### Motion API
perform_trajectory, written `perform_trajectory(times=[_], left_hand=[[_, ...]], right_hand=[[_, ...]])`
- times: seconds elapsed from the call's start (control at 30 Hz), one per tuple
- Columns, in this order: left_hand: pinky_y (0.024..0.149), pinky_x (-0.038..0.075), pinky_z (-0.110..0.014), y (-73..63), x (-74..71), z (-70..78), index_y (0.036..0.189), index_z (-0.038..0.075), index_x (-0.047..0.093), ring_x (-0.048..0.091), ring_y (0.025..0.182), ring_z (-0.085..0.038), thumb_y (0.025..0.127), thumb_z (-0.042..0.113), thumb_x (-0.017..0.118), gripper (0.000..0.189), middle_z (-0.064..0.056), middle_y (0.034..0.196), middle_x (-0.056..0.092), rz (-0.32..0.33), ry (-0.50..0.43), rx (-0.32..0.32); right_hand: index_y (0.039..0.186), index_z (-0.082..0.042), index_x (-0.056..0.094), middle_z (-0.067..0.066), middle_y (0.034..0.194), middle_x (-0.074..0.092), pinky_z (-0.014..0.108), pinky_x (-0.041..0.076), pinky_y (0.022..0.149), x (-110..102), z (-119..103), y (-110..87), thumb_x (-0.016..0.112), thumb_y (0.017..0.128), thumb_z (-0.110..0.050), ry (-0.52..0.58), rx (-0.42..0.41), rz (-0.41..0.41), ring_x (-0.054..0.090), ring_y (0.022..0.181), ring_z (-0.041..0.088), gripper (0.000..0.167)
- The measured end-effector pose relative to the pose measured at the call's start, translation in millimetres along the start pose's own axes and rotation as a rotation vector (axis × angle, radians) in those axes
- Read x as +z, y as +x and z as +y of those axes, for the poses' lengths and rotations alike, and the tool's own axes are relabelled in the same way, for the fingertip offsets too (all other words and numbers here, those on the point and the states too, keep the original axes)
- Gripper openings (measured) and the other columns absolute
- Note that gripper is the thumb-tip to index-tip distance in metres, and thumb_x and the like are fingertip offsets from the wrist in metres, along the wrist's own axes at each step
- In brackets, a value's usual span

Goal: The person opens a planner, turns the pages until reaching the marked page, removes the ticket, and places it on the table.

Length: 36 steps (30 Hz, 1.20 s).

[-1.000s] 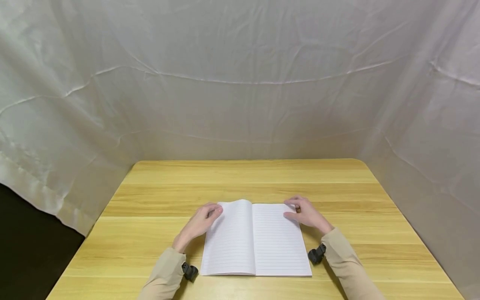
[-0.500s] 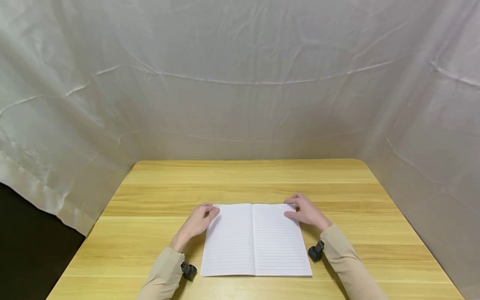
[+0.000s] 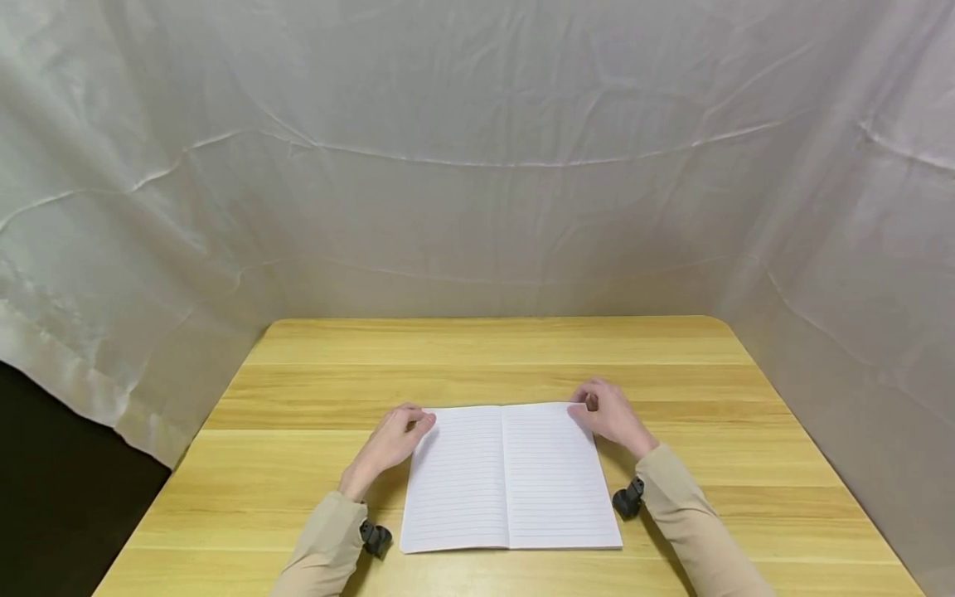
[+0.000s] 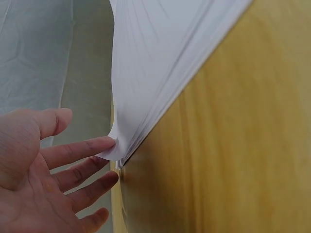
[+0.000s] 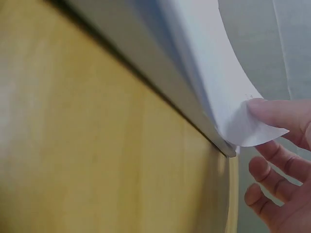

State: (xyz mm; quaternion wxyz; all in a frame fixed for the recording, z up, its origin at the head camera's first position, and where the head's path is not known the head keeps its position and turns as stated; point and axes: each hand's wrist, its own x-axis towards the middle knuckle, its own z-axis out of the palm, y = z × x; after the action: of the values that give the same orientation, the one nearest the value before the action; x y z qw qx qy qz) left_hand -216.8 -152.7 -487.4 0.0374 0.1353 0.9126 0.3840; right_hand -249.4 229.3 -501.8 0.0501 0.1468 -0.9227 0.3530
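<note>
At lower left of the frame I see the bare left hand (image 3: 390, 444), its grip released, index fingertip touching the left page (image 3: 455, 481). The open white ruled-paper notebook (image 3: 505, 506) lies at lower centre on the yellow wood-grain surface (image 3: 298, 385). To its right, the bare right hand's (image 3: 613, 419) grip pinches the right page's (image 5: 257, 132) lifted corner. Turning it cleanly, I'd say, wants a light pinch and a smooth leftward arc.
</note>
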Motion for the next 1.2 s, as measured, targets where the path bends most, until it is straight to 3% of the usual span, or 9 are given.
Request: perform_trajectory(times=[0.27,0.5,0.7,0.73,0.83,0.93,1.0,1.07,1.2], left_hand=[[0.102,0.047,-0.062,-0.7,3.0,-1.0,0.114,-0.008,0.071,0.057,0.12,-0.05,0.105,0.031,0.052,0.045,-0.031,0.131,0.06,0.056,0.036,0.073],[0.109,0.044,-0.06,1.2,5.5,-3.4,0.117,-0.005,0.071,0.053,0.13,-0.048,0.104,0.023,0.055,0.035,-0.029,0.145,0.052,0.029,0.022,0.032],[0.118,0.034,-0.062,0.2,5.2,1.6,0.134,-0.005,0.059,0.042,0.142,-0.046,0.104,0.027,0.055,0.044,-0.025,0.151,0.048,0.022,-0.008,0.048],[0.118,0.033,-0.062,0.4,5.4,2.7,0.136,-0.005,0.058,0.042,0.142,-0.045,0.104,0.027,0.056,0.045,-0.025,0.151,0.048,0.026,-0.018,0.055],[0.118,0.035,-0.059,1.1,6.3,6.4,0.14,-0.002,0.055,0.044,0.142,-0.042,0.103,0.028,0.057,0.047,-0.022,0.149,0.052,0.031,-0.045,0.062],[0.118,0.035,-0.059,1.2,6.6,10.8,0.143,0.0,0.053,0.045,0.142,-0.04,0.103,0.028,0.058,0.049,-0.02,0.148,0.053,0.025,-0.084,0.07],[0.119,0.035,-0.058,0.8,6.6,13.4,0.144,0.001,0.052,0.045,0.142,-0.039,0.103,0.029,0.058,0.05,-0.018,0.148,0.054,0.015,-0.112,0.07],[0.119,0.035,-0.058,0.7,7.0,15.3,0.145,0.002,0.051,0.046,0.142,-0.038,0.102,0.029,0.059,0.051,-0.017,0.146,0.056,0.012,-0.124,0.076],[0.118,0.035,-0.059,0.4,7.9,18.6,0.146,0.003,0.049,0.047,0.141,-0.037,0.102,0.029,0.059,0.052,-0.016,0.141,0.06,0.002,-0.144,0.095]], right_hand=[[0.092,-0.008,0.074,0.005,0.086,0.072,0.021,0.048,0.066,-1.5,-2.0,-4.9,0.071,0.093,-0.012,0.067,0.004,0.027,0.057,0.076,0.013,0.005],[0.104,-0.005,0.078,0.01,0.099,0.078,0.021,0.051,0.068,-4.9,-3.9,-10.6,0.067,0.097,-0.015,0.114,-0.025,0.03,0.061,0.078,0.006,0.016],[0.121,0.001,0.071,0.02,0.119,0.073,0.023,0.056,0.081,-11.9,-11.2,-17.6,0.062,0.101,-0.025,0.169,-0.025,-0.069,0.072,0.1,0.025,0.034],[0.124,0.002,0.069,0.02,0.114,0.074,0.023,0.055,0.082,-12.7,-12.2,-18.5,0.06,0.102,-0.026,0.178,-0.031,-0.095,0.071,0.101,0.025,0.037],[0.131,0.002,0.064,0.024,0.086,0.072,0.022,0.053,0.074,-14.6,-15.2,-20.3,0.056,0.104,-0.027,0.229,-0.046,-0.172,0.068,0.079,0.015,0.04],[0.135,0.0,0.062,0.027,0.091,0.072,0.021,0.051,0.073,-15.1,-18.3,-20.7,0.051,0.106,-0.026,0.274,-0.078,-0.24,0.063,0.073,0.01,0.04],[0.136,-0.003,0.062,0.027,0.116,0.071,0.021,0.053,0.077,-15.4,-20.9,-21.0,0.049,0.107,-0.025,0.292,-0.101,-0.277,0.068,0.085,0.017,0.039],[0.138,-0.005,0.062,0.02,0.14,0.061,0.022,0.052,0.09,-15.6,-24.1,-21.4,0.048,0.108,-0.026,0.287,-0.119,-0.306,0.068,0.112,0.027,0.039],[0.139,-0.01,0.061,0.014,0.144,0.06,0.024,0.05,0.1,-16.4,-29.9,-21.9,0.046,0.108,-0.029,0.269,-0.13,-0.356,0.06,0.128,0.032,0.039]])
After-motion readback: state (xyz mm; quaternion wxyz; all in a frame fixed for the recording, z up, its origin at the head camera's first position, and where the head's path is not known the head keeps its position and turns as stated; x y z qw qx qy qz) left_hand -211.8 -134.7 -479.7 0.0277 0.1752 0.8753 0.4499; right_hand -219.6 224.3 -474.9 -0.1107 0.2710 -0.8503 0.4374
